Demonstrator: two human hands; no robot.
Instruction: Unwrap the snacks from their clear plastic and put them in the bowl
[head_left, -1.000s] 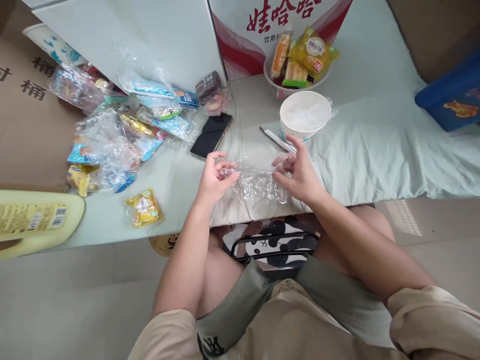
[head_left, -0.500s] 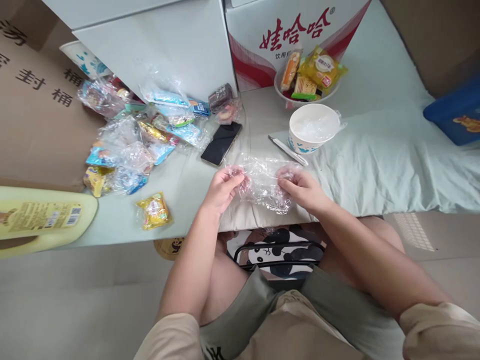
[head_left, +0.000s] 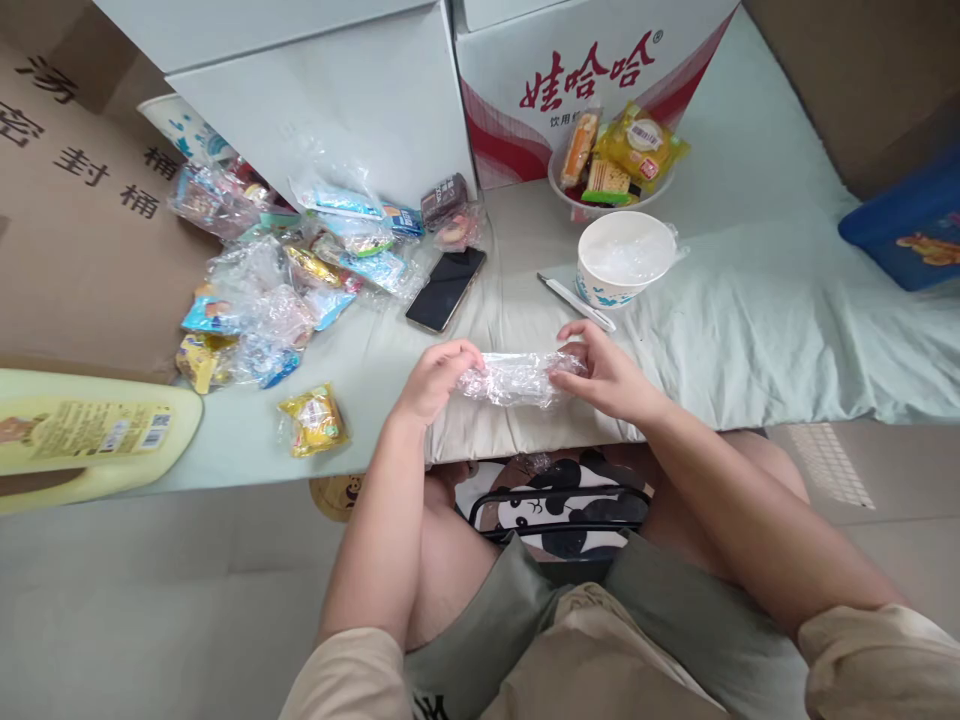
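Observation:
A clear plastic bag (head_left: 517,380), gathered into a narrow crinkled strip, is held between my two hands near the front edge of the cloth-covered surface. My left hand (head_left: 442,375) pinches its left end. At the right end, my right hand (head_left: 596,372) grips it between thumb and fingers, with one finger raised. Beyond my right hand lies a white utility knife (head_left: 576,303). Behind that stands a paper bowl (head_left: 626,260) with clear plastic inside it. A black phone (head_left: 446,290) rests beyond my left hand.
A clear bowl of packaged snacks (head_left: 611,185) stands against a white carton (head_left: 592,60). Many wrapped snacks (head_left: 262,300) are heaped at left. One yellow packet (head_left: 313,420) lies near the front edge, beside a pale yellow jug (head_left: 97,430). A blue container (head_left: 900,230) is at right.
The clear plastic bag, spread wider before, is now bunched into a narrow strip. My right hand's fingers have lifted somewhat; both hands stay in nearly the same place.

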